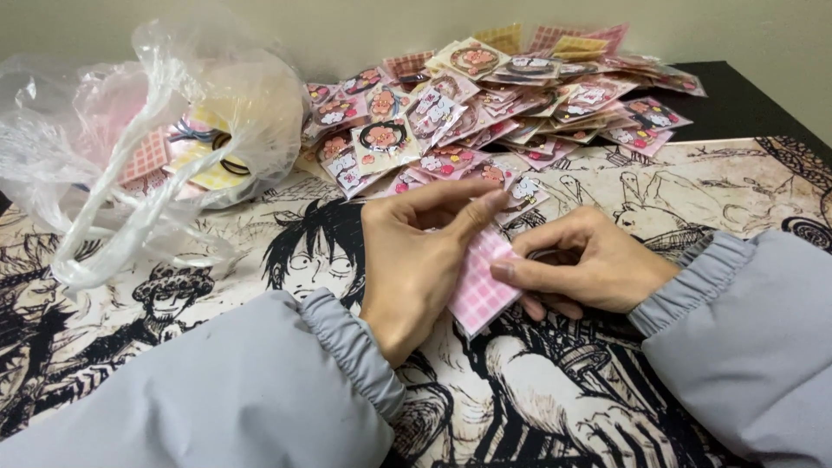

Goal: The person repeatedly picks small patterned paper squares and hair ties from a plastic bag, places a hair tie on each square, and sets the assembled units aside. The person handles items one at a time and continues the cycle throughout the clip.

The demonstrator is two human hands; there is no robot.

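Observation:
My left hand (416, 256) and my right hand (585, 260) meet over the middle of the table, both pinching one small pink checked card (479, 290). The left fingers curl over its top edge; the right thumb presses its right side. A dark hair tie seems tucked under my right fingers, mostly hidden. Just behind the hands lies a big heap of small packets (485, 104) with flower and cartoon hair ties on pink and yellow cards. Grey sleeves cover both arms.
A crumpled clear plastic bag (156, 130) at the back left holds more checked cards and hair ties. A table mat with black-and-white comic drawings (719, 191) covers the surface. A pale wall runs behind the heap.

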